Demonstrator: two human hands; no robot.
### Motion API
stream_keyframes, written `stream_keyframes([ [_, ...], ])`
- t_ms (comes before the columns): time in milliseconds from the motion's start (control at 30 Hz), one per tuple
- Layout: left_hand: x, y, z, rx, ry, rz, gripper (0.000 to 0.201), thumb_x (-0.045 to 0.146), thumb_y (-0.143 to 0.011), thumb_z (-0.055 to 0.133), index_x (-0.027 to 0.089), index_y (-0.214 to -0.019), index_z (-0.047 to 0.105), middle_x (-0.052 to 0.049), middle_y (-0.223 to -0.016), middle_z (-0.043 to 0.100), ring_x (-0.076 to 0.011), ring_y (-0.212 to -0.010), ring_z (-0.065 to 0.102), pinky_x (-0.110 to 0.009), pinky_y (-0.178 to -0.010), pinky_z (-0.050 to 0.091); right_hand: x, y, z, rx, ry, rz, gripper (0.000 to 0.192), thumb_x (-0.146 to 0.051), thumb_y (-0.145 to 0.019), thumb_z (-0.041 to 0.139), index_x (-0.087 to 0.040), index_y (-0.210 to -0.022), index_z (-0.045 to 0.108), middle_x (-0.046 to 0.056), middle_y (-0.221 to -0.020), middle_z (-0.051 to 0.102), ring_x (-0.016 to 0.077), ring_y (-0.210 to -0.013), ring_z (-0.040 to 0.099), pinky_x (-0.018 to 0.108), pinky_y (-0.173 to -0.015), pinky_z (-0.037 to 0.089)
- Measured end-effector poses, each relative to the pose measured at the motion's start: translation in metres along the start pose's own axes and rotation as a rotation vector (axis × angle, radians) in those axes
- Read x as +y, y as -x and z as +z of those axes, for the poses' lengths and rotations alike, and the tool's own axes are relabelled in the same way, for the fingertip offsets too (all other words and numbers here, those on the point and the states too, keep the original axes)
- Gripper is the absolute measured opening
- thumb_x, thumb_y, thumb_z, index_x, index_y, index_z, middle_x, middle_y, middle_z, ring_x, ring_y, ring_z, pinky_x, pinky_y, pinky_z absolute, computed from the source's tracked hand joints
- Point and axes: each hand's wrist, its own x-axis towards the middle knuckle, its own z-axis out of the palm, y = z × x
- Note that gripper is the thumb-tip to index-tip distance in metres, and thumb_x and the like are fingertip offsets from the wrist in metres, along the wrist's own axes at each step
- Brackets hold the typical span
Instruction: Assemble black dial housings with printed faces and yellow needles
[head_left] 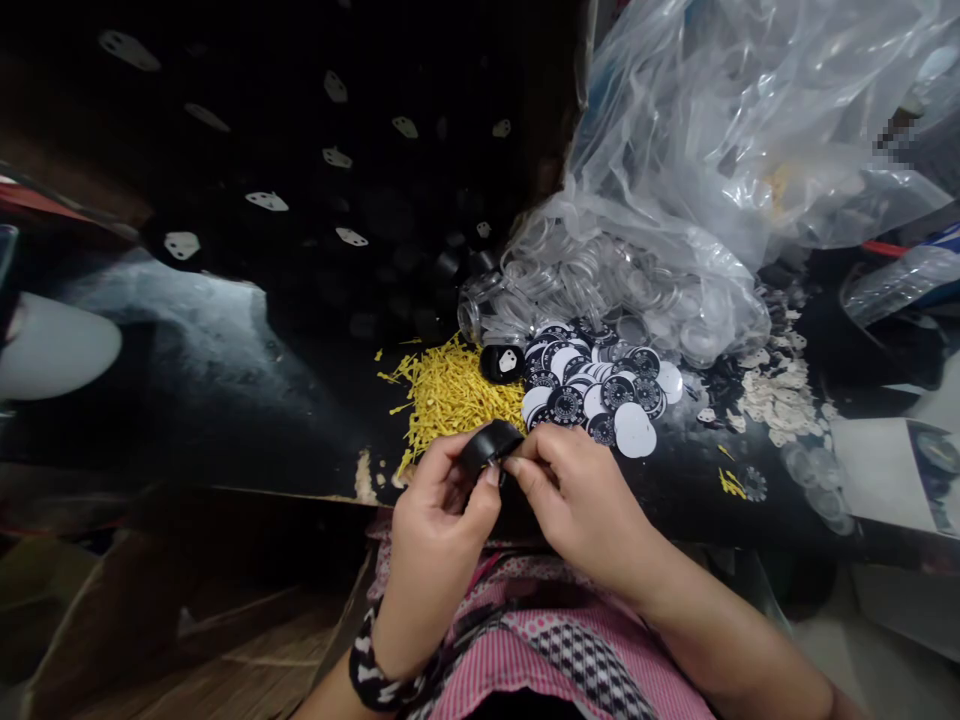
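My left hand (439, 535) is closed round a black round plastic housing (489, 445), tilted with its side wall toward me. The fingertips of my right hand (589, 500) are pinched together at the housing's right edge; what they grip, if anything, is too small to make out. Just beyond my hands lies a heap of small yellow pointers (459, 395). Another black housing with a white plate in it (504, 362) rests at the heap's right side. Right of that is a pile of black-and-white printed dial discs (592, 390), some showing plain white backs.
Clear round plastic covers (570, 280) spill from a large clear bag (675, 140). Small whitish plates (776, 390) lie at the right, near a white box (877, 470). Several black housings with white plates (351, 237) fill the dark area at upper left.
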Motion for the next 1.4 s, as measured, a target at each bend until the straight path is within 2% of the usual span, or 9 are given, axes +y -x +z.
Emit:
stream_keyframes([
  [133,-0.005,-0.005,-0.003,-0.085,0.070,-0.108,0.026,0.033,-0.074,0.075,0.025,-0.098,0.068,-0.003,-0.094,0.072,-0.0234,-0.090,0.069,-0.032,-0.082,0.054,0.001,-0.007,-0.004,-0.025,0.020,0.015,0.022,-0.020,-0.089,0.061,-0.019,-0.068,0.055,-0.002,-0.069,0.061,0.0125,-0.063,0.053,0.029,-0.066,0.037],
  [300,-0.010,-0.006,-0.010,-0.189,0.158,-0.233,0.053,0.044,-0.077,0.075,0.033,-0.127,0.062,-0.004,-0.123,0.068,-0.0277,-0.120,0.061,-0.039,-0.106,0.045,0.008,-0.018,-0.006,0.035,0.278,-0.222,0.010,-0.021,-0.092,0.054,-0.017,-0.096,0.063,0.005,-0.090,0.068,0.0187,-0.083,0.060,0.034,-0.078,0.038],
  [500,-0.013,-0.011,-0.017,-0.074,-0.094,-0.211,0.029,0.043,-0.071,0.078,0.032,-0.098,0.077,-0.002,-0.129,0.066,-0.0343,-0.140,0.040,-0.047,-0.118,0.028,0.011,-0.025,-0.006,0.028,0.524,-0.343,0.014,-0.022,-0.093,0.047,-0.019,-0.089,0.059,0.004,-0.085,0.066,0.0195,-0.079,0.059,0.036,-0.075,0.037],
  [767,-0.019,-0.024,-0.008,-0.190,-0.113,-0.147,0.028,0.038,-0.076,0.074,0.033,-0.104,0.075,-0.004,-0.129,0.066,-0.0364,-0.136,0.045,-0.049,-0.113,0.037,0.012,-0.031,-0.014,0.009,0.513,-0.239,0.012,-0.020,-0.089,0.049,-0.015,-0.090,0.060,0.006,-0.087,0.068,0.0199,-0.074,0.062,0.035,-0.073,0.041],
  [867,-0.019,-0.024,-0.005,-0.163,-0.116,-0.107,0.029,0.031,-0.062,0.085,0.029,-0.091,0.078,-0.006,-0.130,0.065,-0.0384,-0.141,0.036,-0.047,-0.118,0.027,0.011,-0.032,-0.018,0.031,0.372,-0.109,0.010,-0.020,-0.087,0.052,-0.016,-0.090,0.061,0.004,-0.084,0.069,0.0185,-0.073,0.062,0.032,-0.072,0.042],
  [1000,-0.013,-0.025,0.004,-0.169,-0.035,-0.205,0.034,0.045,-0.079,0.072,0.034,-0.111,0.072,-0.003,-0.136,0.062,-0.0337,-0.135,0.047,-0.050,-0.116,0.032,0.022,-0.036,-0.036,-0.076,0.092,-0.019,0.006,-0.021,-0.087,0.058,-0.020,-0.084,0.063,-0.002,-0.075,0.068,0.0124,-0.065,0.060,0.024,-0.064,0.041],
  [1200,-0.004,-0.022,0.019,-0.124,0.222,-0.317,0.035,0.049,-0.083,0.065,0.033,-0.113,0.070,-0.004,-0.136,0.062,-0.0324,-0.116,0.064,-0.046,-0.104,0.050,0.080,-0.073,-0.063,0.420,0.187,0.197,0.018,-0.027,-0.085,0.068,-0.015,-0.097,0.062,0.010,-0.105,0.063,0.0227,-0.092,0.060,0.037,-0.085,0.043],
  [1300,-0.001,-0.022,0.027,-0.106,0.335,-0.356,0.034,0.047,-0.081,0.068,0.028,-0.110,0.070,-0.007,-0.130,0.066,-0.0311,-0.115,0.064,-0.042,-0.099,0.054,0.093,-0.082,-0.067,0.421,0.160,0.179,0.011,-0.018,-0.085,0.063,-0.015,-0.095,0.061,0.010,-0.104,0.063,0.0219,-0.091,0.060,0.039,-0.088,0.044],
  [1400,0.002,-0.027,0.032,-0.109,0.437,-0.415,0.040,0.044,-0.080,0.071,0.017,-0.110,0.069,-0.013,-0.118,0.071,-0.0297,-0.111,0.066,-0.041,-0.099,0.054,0.082,-0.072,-0.061,0.365,0.028,0.163,0.011,-0.020,-0.090,0.056,-0.015,-0.099,0.059,0.004,-0.089,0.064,0.0160,-0.075,0.061,0.031,-0.074,0.050],
])
